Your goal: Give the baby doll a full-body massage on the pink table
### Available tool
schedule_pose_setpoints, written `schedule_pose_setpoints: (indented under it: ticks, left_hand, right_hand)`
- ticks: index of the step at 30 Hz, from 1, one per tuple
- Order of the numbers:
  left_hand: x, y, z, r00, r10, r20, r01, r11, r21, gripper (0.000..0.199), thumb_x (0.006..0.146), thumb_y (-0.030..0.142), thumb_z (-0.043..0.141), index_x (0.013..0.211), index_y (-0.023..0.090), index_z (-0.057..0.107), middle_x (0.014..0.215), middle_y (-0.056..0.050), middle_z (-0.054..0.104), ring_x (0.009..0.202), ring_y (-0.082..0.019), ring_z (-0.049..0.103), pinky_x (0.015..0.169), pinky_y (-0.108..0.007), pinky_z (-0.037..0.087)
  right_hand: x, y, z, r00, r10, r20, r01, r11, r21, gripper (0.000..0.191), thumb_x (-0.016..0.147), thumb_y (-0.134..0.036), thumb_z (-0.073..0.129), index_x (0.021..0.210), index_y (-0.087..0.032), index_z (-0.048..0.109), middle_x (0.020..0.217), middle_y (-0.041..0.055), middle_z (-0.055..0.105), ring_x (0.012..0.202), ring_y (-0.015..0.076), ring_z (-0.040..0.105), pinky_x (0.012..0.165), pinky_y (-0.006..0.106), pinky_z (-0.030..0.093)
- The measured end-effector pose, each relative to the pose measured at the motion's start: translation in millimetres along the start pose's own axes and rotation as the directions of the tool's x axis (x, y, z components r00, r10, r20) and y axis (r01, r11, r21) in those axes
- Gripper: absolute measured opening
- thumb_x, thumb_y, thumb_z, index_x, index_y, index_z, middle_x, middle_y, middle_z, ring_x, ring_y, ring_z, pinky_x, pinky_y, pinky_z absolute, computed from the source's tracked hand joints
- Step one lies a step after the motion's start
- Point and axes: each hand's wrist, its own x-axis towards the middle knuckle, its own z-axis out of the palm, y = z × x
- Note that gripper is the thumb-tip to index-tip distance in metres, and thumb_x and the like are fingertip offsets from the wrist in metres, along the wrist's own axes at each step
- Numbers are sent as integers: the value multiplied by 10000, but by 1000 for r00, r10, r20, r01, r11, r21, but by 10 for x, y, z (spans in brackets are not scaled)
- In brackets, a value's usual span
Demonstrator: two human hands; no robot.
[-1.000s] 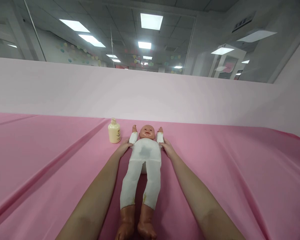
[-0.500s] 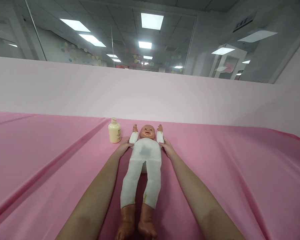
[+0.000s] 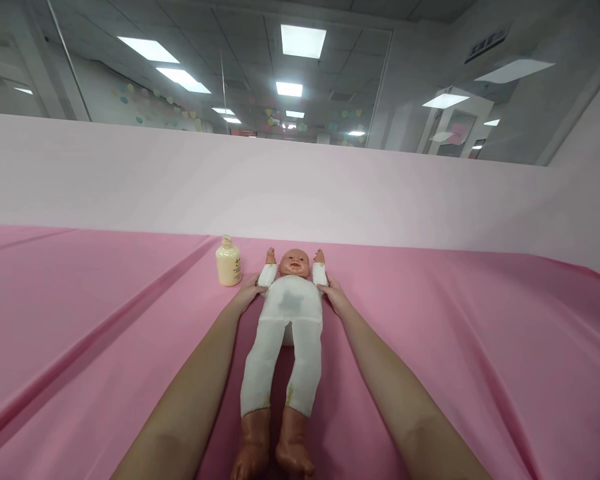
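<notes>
Through the head camera I looked out over a wide surface draped in a pink cloth (image 3: 430, 347), smooth for the most part, with long creases running diagonally across its left side. Behind it stood a low, paler pink partition (image 3: 130, 180), and above that I could see an office-like room with grey ceiling tiles, bright rectangular light panels (image 3: 303, 41) and glass walls dotted with small coloured shapes.

In that same view, the baby doll (image 3: 290, 313) lay flat on its back on the cloth, straight ahead of me, head pointing away and bare feet nearest the camera. It wore a white one-piece suit with a greyish patch on the chest, and both its short arms were raised beside its head. A cream-coloured bottle (image 3: 229, 263) stood upright on the cloth just beside the doll's arm on my left, apart from my fingers.

My left hand (image 3: 249, 295) rested against the doll's side just under its raised arm, fingers loosely curved and touching the white fabric at the shoulder. My right hand (image 3: 334, 295) mirrored it on the other side, fingertips at the doll's armpit. Neither hand was wrapped around the body; I could not tell whether either was actually pinching the fabric or only pressing against it.
</notes>
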Motion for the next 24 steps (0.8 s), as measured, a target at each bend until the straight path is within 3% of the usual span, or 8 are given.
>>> schedule_pose_setpoints:
  ticks: [13,17,24]
  left_hand:
    - [10,-30,-6,999,-4,-36,5,1000,27,411,607,189,624,1013,129,627,943,-75,676,911,-268,614,762,-348,481]
    - [55,-86,-22,999,-10,-42,12,999,39,433,607,189,617,1037,131,621,957,-76,674,912,-268,613,767,-350,480]
    - [161,-236,-88,1000,-24,-13,25,999,28,498,616,209,636,1109,139,604,1054,-95,667,989,-289,599,838,-369,464]
  right_hand:
    - [13,42,20,1000,4,-22,-5,999,-37,609,686,-196,680,1282,-200,553,1210,71,603,1147,277,542,963,389,459]
    - [18,90,62,995,-54,-88,50,998,-47,561,709,-196,650,1263,-192,566,1214,69,600,1165,279,530,994,391,439]
    - [33,95,33,997,-42,-68,39,998,-51,569,705,-188,645,1269,-181,568,1208,83,615,1115,263,562,962,376,448]
